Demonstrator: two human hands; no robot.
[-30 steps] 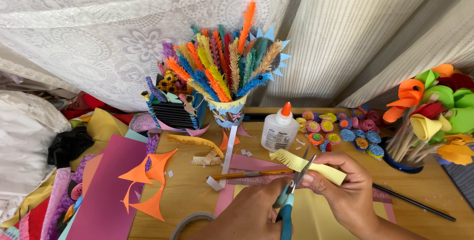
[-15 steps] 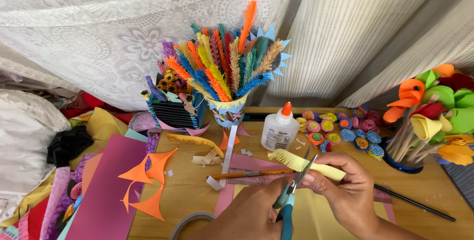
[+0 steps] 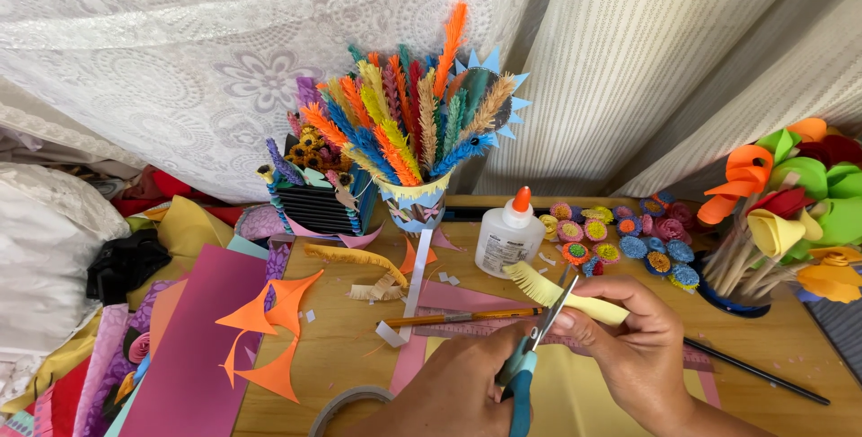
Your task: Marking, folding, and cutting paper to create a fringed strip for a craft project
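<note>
Gripping blue-handled scissors (image 3: 530,361), the left hand (image 3: 467,392) sits at the bottom centre of the frame, fingers closed through the handles. The blades point up and right and meet a yellow paper strip (image 3: 561,296). The right hand (image 3: 633,347), just right of the scissors, pinches that strip between thumb and fingers. The strip slants from the hand toward the upper left, its free end fringed with cuts and held above the tabletop (image 3: 350,347). A pencil (image 3: 458,317) lies just left of the blades. A glue bottle (image 3: 509,235) stands behind the strip, near the frame's centre. Orange paper shapes (image 3: 269,334) lie at lower left.
</note>
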